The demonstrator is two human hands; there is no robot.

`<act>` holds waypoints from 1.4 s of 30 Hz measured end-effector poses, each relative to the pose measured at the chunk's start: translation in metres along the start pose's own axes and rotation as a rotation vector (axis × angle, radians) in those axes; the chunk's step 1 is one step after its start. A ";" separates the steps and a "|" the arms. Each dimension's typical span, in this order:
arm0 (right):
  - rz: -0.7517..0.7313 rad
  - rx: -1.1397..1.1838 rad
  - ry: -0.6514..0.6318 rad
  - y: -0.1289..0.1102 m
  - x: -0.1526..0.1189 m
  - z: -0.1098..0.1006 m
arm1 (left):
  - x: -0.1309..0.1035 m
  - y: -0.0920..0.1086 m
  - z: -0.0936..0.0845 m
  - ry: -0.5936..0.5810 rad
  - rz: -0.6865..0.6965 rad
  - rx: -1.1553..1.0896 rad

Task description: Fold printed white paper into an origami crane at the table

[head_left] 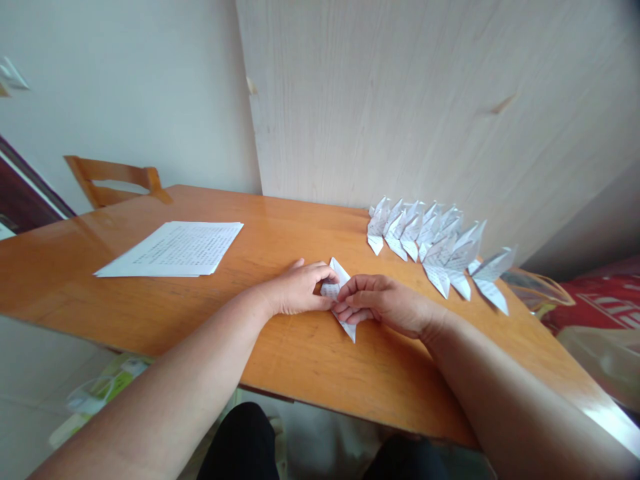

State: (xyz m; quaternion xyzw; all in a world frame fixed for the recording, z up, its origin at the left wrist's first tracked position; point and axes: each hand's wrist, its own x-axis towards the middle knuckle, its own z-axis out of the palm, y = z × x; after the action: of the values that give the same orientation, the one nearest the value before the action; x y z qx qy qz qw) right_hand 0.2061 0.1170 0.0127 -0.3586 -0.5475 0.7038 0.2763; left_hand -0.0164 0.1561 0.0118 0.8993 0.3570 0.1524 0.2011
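A folded piece of printed paper [341, 273] lies on the wooden table, its pointed ends sticking out above and below my hands. My left hand [301, 288] grips its left side, thumb and fingers curled in on it. From the right, my right hand [383, 303] pinches the middle of the paper, its fingers bent and close to my left fingertips. The fingers cover the paper's centre, so the fold there is hidden.
A stack of printed sheets [185, 250] lies at the left of the table [290, 220]. Several folded paper pieces [440, 250] stand in rows at the right. A wooden chair [117, 177] is beyond the left end; red and clear bags [600, 307] are off the right edge.
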 end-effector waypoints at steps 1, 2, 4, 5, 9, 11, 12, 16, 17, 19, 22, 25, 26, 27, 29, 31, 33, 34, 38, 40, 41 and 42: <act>-0.001 -0.009 -0.008 0.000 0.000 0.000 | 0.000 0.000 0.000 0.000 -0.001 0.001; -0.003 -0.017 -0.015 0.000 0.000 -0.001 | 0.000 0.000 -0.001 -0.001 -0.002 0.003; -0.006 -0.034 -0.024 0.000 0.000 -0.001 | 0.000 0.001 -0.001 -0.005 -0.006 0.005; -0.008 -0.043 -0.028 0.001 -0.001 -0.001 | 0.000 0.001 -0.001 -0.006 -0.009 0.005; -0.015 -0.069 -0.033 0.000 -0.001 -0.001 | 0.000 0.001 -0.002 -0.015 -0.013 0.003; -0.018 -0.077 -0.036 -0.001 -0.001 0.000 | 0.000 0.002 -0.002 -0.016 -0.011 0.004; -0.018 -0.080 -0.036 -0.002 -0.002 0.001 | 0.000 0.002 -0.002 -0.016 -0.010 0.005; -0.008 -0.102 -0.026 -0.004 -0.003 0.004 | 0.000 0.002 -0.002 -0.015 -0.017 0.018; -0.006 -0.109 -0.022 -0.005 -0.003 0.004 | 0.000 0.002 -0.001 -0.014 -0.017 0.021; -0.004 -0.121 -0.017 -0.006 -0.004 0.006 | 0.000 0.002 -0.001 -0.013 -0.014 0.020; -0.009 -0.138 -0.029 -0.007 -0.004 0.007 | 0.000 0.002 -0.001 -0.014 -0.016 0.020; -0.016 -0.152 -0.045 -0.009 -0.005 0.007 | 0.000 0.003 -0.001 -0.014 -0.028 0.028; -0.018 -0.154 -0.049 -0.009 -0.005 0.007 | 0.000 0.003 -0.001 -0.015 -0.031 0.030; -0.019 -0.154 -0.054 -0.010 -0.006 0.007 | 0.001 0.003 -0.001 -0.018 -0.034 0.031; -0.024 -0.153 -0.069 -0.010 -0.006 0.008 | 0.001 0.004 -0.001 -0.023 -0.037 0.035; -0.028 -0.160 -0.088 -0.010 -0.007 0.008 | 0.001 0.004 -0.001 -0.024 -0.042 0.040; -0.029 -0.168 -0.101 -0.009 -0.006 0.007 | 0.001 0.005 -0.001 -0.019 -0.051 0.047; -0.029 -0.168 -0.101 -0.009 -0.006 0.007 | 0.001 0.005 0.000 -0.017 -0.055 0.048; -0.029 -0.154 -0.063 -0.008 -0.005 0.006 | 0.001 0.007 0.000 -0.020 -0.058 0.049; -0.024 -0.194 -0.057 -0.009 -0.005 0.007 | 0.001 0.007 -0.001 -0.021 -0.060 0.054; -0.017 -0.223 -0.060 -0.010 -0.006 0.007 | 0.001 0.007 -0.001 -0.021 -0.061 0.058; -0.008 -0.249 -0.063 -0.010 -0.006 0.008 | 0.001 0.007 -0.001 -0.021 -0.061 0.063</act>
State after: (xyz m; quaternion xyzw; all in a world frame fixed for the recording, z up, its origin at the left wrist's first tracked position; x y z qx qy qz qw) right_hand 0.2032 0.1104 0.0252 -0.3656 -0.6405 0.6403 0.2149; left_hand -0.0116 0.1521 0.0159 0.8955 0.3868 0.1253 0.1809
